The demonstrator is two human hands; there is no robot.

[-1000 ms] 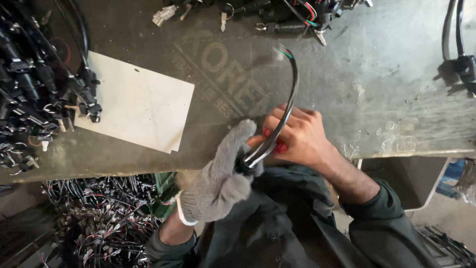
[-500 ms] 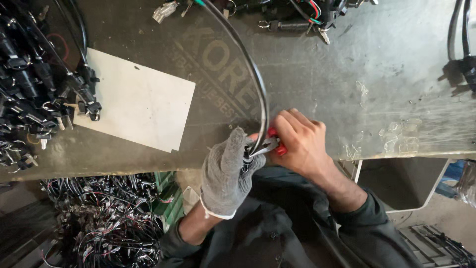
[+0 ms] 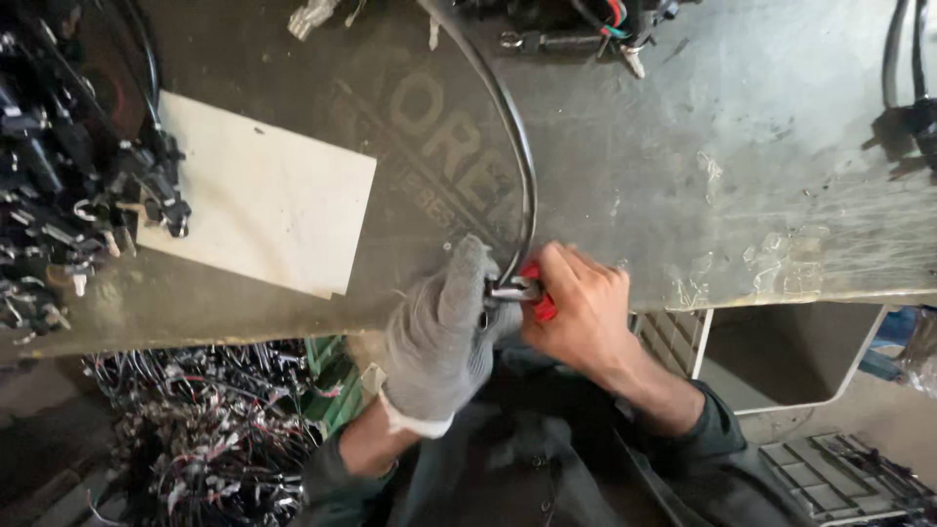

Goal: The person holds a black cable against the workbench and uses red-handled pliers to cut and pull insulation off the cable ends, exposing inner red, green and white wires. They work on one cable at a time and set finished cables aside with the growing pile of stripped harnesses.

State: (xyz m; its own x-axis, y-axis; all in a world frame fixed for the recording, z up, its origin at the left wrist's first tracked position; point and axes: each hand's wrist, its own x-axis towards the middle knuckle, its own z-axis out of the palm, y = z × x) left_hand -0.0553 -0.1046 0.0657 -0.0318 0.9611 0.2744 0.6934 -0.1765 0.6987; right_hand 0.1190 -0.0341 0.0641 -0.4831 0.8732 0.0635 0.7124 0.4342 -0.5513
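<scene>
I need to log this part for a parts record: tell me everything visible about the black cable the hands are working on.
The black cable is a thin, smooth, rubber-looking line. It runs from the top edge of the view in a curve down across the worn grey workbench. Its near end is pinched between the gloved left hand and the bare right hand, where the metal jaws of a red-handled tool meet it.

1. Left hand (image 3: 441,337): grey knit glove, white cuff.
2. Right hand (image 3: 582,310): bare; tool (image 3: 535,293) in it has red handles, silvery jaws.
3. Cable (image 3: 514,146): black, glossy.
4. Table (image 3: 683,146): dull grey-green, faded stencilled lettering, pale scuffs near front edge.
5. Sheet (image 3: 259,210), left side: off-white, speckled.
6. Sleeves (image 3: 703,439): dark grey-green.
</scene>
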